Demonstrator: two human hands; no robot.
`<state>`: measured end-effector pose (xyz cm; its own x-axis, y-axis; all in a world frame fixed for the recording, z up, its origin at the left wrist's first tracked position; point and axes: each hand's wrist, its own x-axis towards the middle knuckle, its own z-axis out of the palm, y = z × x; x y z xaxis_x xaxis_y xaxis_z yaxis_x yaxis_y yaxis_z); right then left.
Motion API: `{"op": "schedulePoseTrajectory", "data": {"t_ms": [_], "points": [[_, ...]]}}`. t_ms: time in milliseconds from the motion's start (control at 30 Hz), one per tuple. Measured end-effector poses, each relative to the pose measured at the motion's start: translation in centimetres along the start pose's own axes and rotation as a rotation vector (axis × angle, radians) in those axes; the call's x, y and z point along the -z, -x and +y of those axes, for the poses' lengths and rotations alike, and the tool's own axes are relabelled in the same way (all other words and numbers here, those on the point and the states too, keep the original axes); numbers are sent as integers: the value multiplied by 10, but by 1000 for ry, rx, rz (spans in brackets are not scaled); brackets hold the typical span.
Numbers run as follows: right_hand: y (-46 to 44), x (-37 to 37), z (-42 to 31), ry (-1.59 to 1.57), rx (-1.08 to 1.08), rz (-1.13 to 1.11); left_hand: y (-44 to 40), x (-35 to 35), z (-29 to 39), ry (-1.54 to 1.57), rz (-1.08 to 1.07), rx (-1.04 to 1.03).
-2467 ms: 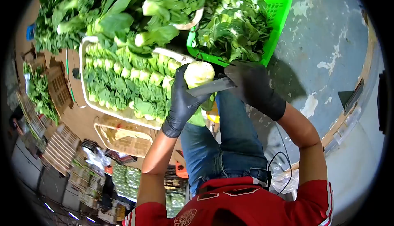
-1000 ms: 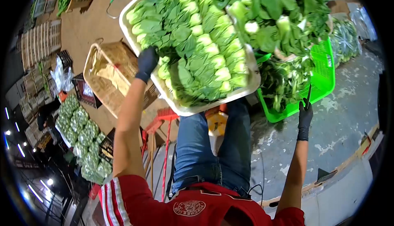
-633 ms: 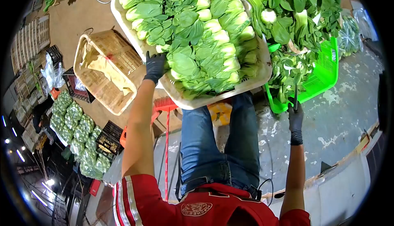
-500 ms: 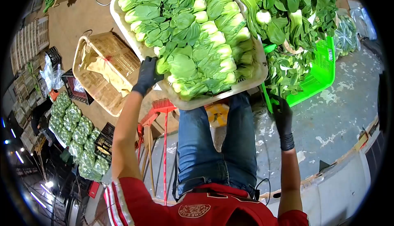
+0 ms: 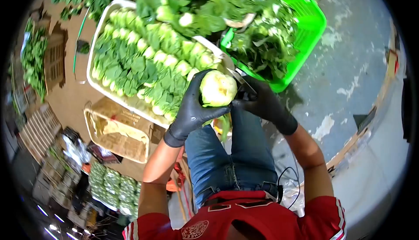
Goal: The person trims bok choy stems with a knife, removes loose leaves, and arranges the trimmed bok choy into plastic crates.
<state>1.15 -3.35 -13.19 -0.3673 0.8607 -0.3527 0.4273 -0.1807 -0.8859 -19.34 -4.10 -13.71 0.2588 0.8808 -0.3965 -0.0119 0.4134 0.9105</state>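
My left hand (image 5: 191, 108), in a black glove, is wrapped round a bok choy (image 5: 218, 88) and holds it with its pale base up. Some of its green leaf hangs below my fingers. In my gloved right hand (image 5: 266, 105) is a knife (image 5: 239, 79), its blade close to the right side of the base. Whether the blade touches the bok choy I cannot tell. Just beyond my hands lies a white crate (image 5: 126, 103) with neat rows of bok choy.
A bright green basket (image 5: 312, 33) with loose leaves stands to the right of the crate. Untrimmed bok choy (image 5: 174, 0) is heaped behind. At left are a tan basket (image 5: 118, 148) and several bagged greens (image 5: 113, 185). Brooms (image 5: 179, 183) stand by my legs.
My left hand has come from the white crate to in front of me, now with a bok choy. My right hand has risen from beside the green basket, with a knife now visible. The view has turned.
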Motion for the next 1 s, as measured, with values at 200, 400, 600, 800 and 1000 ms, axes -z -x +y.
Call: {"op": "schedulePoseTrajectory", "data": {"t_ms": [200,400,600,800,1000], "points": [[34,63,23,550,120,264,-40,-74,10,-256,-35,-45],[55,89,42,573,26,329,-63,-123,15,-463,-113,-110],[58,90,217,169,-445,705,-76,-170,-6,-275,-74,-188],[52,134,100,-214,8,366,-97,-164,0,65,-326,123],[40,123,92,-26,-58,-24,-102,-84,-6,-211,-840,215]]}}
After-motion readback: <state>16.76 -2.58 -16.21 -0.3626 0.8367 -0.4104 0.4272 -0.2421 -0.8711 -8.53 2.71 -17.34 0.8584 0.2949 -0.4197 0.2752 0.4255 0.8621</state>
